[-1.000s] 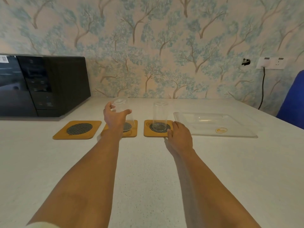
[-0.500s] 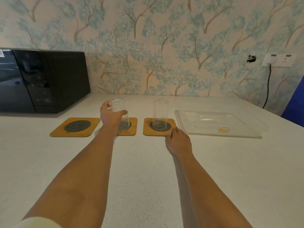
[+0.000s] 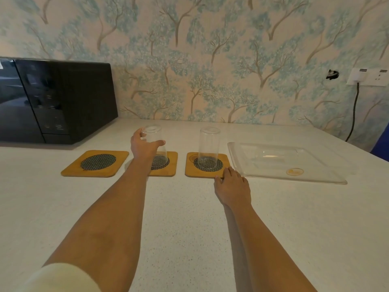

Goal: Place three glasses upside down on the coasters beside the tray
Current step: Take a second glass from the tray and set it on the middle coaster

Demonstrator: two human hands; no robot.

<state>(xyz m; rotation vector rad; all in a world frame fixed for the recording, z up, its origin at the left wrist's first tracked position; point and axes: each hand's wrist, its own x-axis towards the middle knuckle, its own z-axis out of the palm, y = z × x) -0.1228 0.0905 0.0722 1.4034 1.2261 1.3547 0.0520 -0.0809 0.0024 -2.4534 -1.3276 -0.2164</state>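
Three wooden coasters with dark mesh centres lie in a row left of a clear tray (image 3: 328, 179). My left hand (image 3: 145, 147) grips an upside-down clear glass (image 3: 156, 144) standing on the middle coaster (image 3: 170, 168). A second glass (image 3: 209, 147) stands upside down on the right coaster (image 3: 190, 170). The left coaster (image 3: 95, 163) is bare. A third glass (image 3: 276, 153) lies on its side in the tray. My right hand (image 3: 231, 186) rests flat on the counter, fingertips touching the right coaster's front corner.
A black microwave (image 3: 54, 102) stands at the back left against the wallpapered wall. A wall socket (image 3: 367, 76) with a black cable is at the far right, and something blue (image 3: 383, 142) shows at the right edge.
The middle glass has come down from a tilt to stand on its coaster, still in my left hand. My right hand has stayed at the right coaster's corner.
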